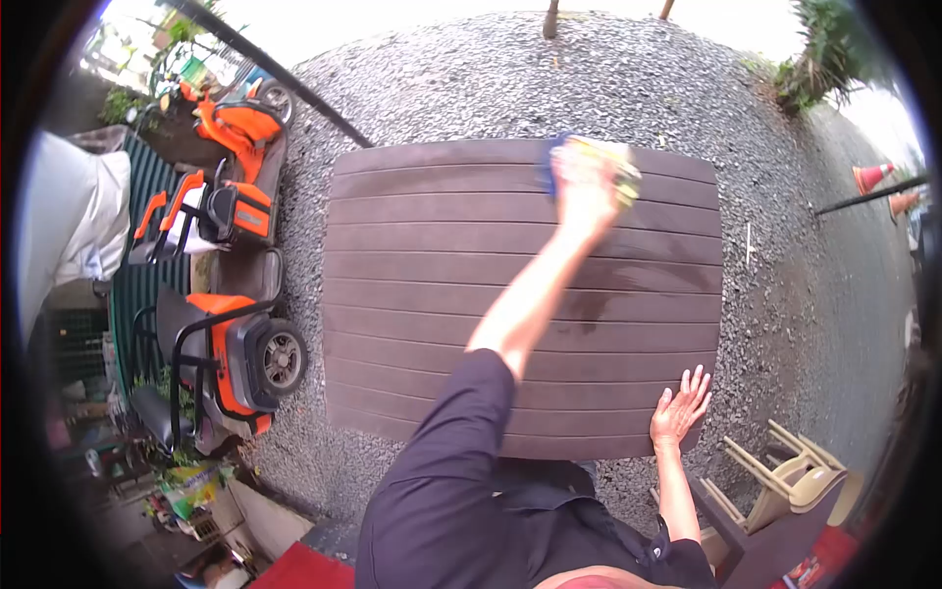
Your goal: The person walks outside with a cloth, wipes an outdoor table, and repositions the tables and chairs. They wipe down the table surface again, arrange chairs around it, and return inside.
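My left hand (586, 191) is stretched far out over a brown slatted tabletop (422, 285), near its far edge. It presses on a bunched cloth (625, 182) with blue, yellow and whitish parts, smeared by motion. Darker, wet-looking streaks (638, 280) mark the boards on the near side of the cloth. At the near right corner, my right hand (675, 412) lies flat on the tabletop with its fingers spread, holding nothing.
Grey gravel (442, 79) surrounds the table. An orange and black three-wheeled scooter (235, 324) stands at the left. Beige plastic chairs (795, 471) are at the lower right. A dark pole (285, 79) slants toward the far left corner. Traffic cones (871, 178) stand far right.
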A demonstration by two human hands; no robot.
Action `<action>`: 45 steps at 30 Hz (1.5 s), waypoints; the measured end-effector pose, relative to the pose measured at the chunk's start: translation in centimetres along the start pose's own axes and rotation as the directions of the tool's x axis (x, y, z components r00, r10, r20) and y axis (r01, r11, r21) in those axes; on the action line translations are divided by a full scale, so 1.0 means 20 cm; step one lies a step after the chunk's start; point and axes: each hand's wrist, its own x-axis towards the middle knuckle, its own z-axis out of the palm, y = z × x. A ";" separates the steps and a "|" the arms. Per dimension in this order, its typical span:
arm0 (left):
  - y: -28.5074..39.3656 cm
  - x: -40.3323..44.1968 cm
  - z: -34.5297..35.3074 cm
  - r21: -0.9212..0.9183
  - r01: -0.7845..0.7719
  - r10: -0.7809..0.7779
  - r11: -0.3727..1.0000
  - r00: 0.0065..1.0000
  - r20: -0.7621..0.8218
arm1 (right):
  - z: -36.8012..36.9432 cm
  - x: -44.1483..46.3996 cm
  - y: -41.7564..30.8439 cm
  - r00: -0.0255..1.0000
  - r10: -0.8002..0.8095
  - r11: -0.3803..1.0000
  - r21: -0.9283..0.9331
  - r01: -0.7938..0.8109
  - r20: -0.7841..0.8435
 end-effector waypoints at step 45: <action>-0.38 -1.41 -1.07 0.553 0.546 -0.601 0.630 0.793 -0.099 | -0.09 -1.77 0.99 0.833 0.444 0.840 0.172 -0.515 0.331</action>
